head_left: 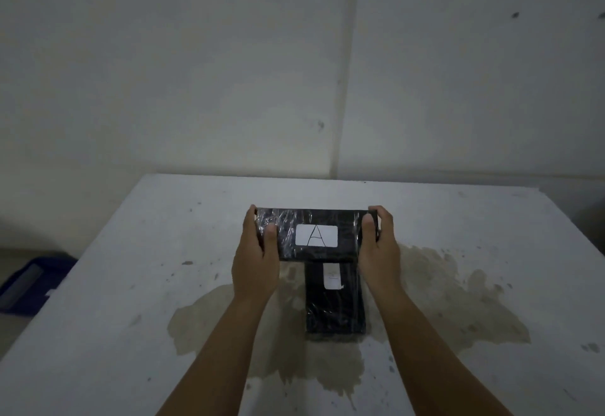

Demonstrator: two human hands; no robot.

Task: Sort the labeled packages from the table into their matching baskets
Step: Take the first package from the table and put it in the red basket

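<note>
A black, plastic-wrapped package with a white label marked "A" is held crosswise over the table. My left hand grips its left end and my right hand grips its right end, thumbs on top. Just below it a second black package lies lengthwise on the white table; its small white label is too blurred to read, and its far end is hidden under the held package.
A blue basket sits on the floor off the table's left edge, partly cut off. A brownish stain spreads across the tabletop around the packages. A plain wall stands close behind the table's far edge.
</note>
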